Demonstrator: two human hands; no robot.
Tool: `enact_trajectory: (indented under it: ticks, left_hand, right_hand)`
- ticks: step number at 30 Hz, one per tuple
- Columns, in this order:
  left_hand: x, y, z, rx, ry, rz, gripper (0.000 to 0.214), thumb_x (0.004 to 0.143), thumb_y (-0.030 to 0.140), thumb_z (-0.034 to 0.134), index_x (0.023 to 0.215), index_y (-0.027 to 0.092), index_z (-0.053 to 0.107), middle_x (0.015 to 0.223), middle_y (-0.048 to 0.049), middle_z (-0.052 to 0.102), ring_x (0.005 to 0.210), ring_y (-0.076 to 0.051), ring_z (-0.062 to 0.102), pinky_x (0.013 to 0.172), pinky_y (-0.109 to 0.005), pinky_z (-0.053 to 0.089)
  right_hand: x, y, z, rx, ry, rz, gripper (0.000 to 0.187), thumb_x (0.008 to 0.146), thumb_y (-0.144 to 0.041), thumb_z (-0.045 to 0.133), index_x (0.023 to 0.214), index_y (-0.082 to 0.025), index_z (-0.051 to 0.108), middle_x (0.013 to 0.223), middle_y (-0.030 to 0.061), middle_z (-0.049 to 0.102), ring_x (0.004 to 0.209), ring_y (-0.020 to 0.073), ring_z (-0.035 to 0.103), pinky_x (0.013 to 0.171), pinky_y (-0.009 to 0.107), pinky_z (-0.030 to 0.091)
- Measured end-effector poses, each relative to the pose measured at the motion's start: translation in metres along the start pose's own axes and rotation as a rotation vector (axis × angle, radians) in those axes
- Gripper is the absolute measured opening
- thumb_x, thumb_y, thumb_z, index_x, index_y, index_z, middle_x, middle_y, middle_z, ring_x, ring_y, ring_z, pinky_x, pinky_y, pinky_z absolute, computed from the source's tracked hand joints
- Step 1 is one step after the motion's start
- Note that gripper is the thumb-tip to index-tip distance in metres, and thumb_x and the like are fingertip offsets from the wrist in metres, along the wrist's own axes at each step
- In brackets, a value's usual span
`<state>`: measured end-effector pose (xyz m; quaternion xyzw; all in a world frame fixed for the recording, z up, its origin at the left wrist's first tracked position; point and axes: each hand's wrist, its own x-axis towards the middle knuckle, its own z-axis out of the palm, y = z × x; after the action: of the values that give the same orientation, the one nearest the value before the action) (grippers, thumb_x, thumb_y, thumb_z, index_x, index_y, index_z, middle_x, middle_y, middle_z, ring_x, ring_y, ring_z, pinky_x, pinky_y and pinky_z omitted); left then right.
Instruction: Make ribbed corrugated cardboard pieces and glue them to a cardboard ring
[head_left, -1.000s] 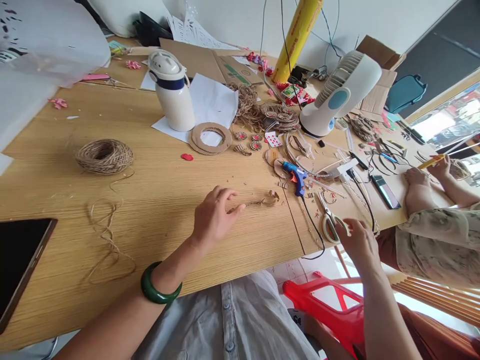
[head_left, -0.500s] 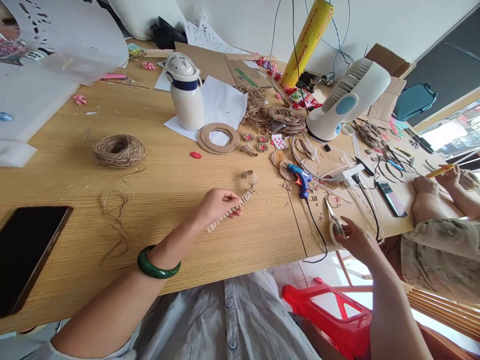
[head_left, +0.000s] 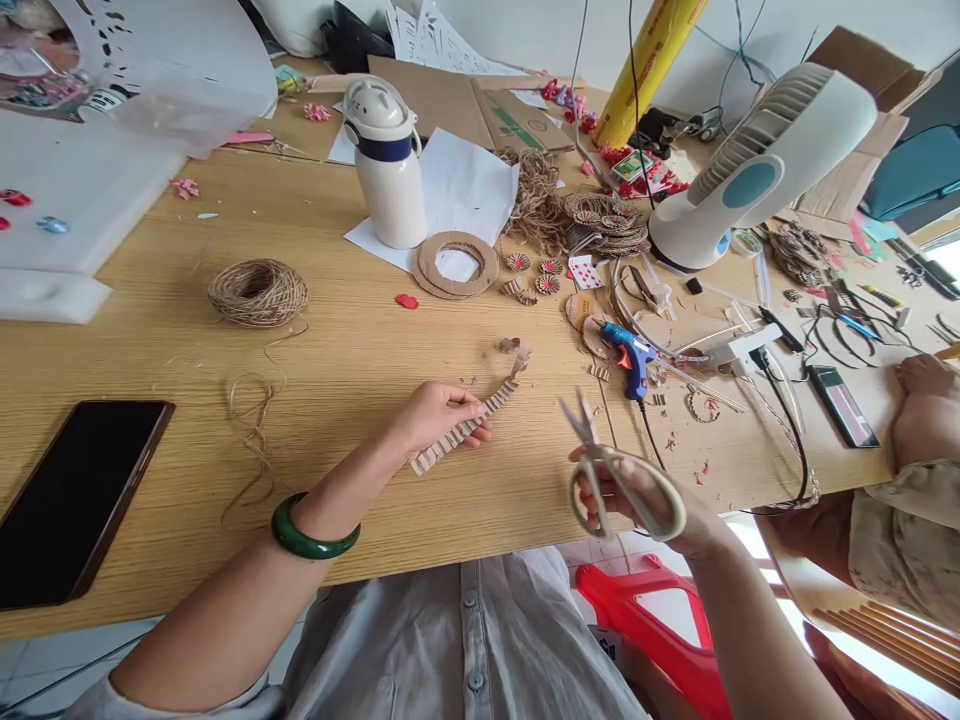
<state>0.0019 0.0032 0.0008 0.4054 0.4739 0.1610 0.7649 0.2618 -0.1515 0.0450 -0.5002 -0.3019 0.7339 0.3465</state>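
A strip of corrugated cardboard (head_left: 444,446) is pinched between the thumb and fingers of my left hand (head_left: 442,418), just over the table. Its far end curls up beyond my fingertips. My right hand (head_left: 637,500) holds a pair of scissors (head_left: 592,452) with pale handles above the front edge of the table. The blades point away and to the left, slightly parted. To the right of the strip lies a blue glue gun (head_left: 634,362). Small cardboard rosettes with red centres (head_left: 549,284) sit farther back, beside cardboard rings (head_left: 455,268).
A coil of twine (head_left: 258,292) and a dark phone (head_left: 82,495) lie on the left. Behind stand a white flask (head_left: 390,180) and a white fan (head_left: 757,175). Cables and a power strip (head_left: 750,345) spread across the right. A co-worker's hand (head_left: 930,380) rests at the far right.
My right hand has lifted the scissors off the table and brought them left, towards the strip. My left hand still holds the strip in nearly the same place. The view has shifted left.
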Motion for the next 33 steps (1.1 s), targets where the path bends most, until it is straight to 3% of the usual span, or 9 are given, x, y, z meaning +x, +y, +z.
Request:
enact_trajectory:
  ticks: [5, 11, 33]
  left_hand:
    - [0.002, -0.003, -0.002, -0.004, -0.041, 0.000, 0.023, 0.075, 0.030, 0.080, 0.073, 0.009, 0.070, 0.072, -0.0096, 0.075, 0.066, -0.017, 0.073, 0.066, -0.028, 0.059]
    - [-0.002, 0.004, -0.001, 0.001, -0.051, -0.044, 0.022, 0.076, 0.030, 0.080, 0.073, 0.010, 0.070, 0.071, -0.0086, 0.075, 0.065, -0.016, 0.072, 0.066, -0.029, 0.059]
    - [-0.003, 0.008, -0.001, -0.014, -0.072, -0.071, 0.020, 0.075, 0.027, 0.080, 0.072, 0.010, 0.071, 0.069, -0.0079, 0.075, 0.062, -0.017, 0.072, 0.064, -0.029, 0.059]
  right_hand:
    - [0.027, -0.020, 0.020, -0.253, -0.096, 0.154, 0.045, 0.092, -0.059, 0.055, 0.097, -0.014, 0.059, 0.083, 0.0046, 0.060, 0.066, 0.0149, 0.062, 0.062, 0.030, 0.051]
    - [0.043, -0.039, 0.030, -0.334, -0.080, 0.205, 0.054, 0.087, -0.069, 0.055, 0.082, -0.015, 0.056, 0.077, 0.0043, 0.060, 0.060, 0.0131, 0.059, 0.054, 0.027, 0.046]
    - [0.059, -0.037, 0.033, -0.330, -0.085, 0.192, 0.050, 0.087, -0.066, 0.057, 0.081, -0.016, 0.054, 0.067, 0.0001, 0.056, 0.052, 0.0095, 0.054, 0.047, 0.022, 0.043]
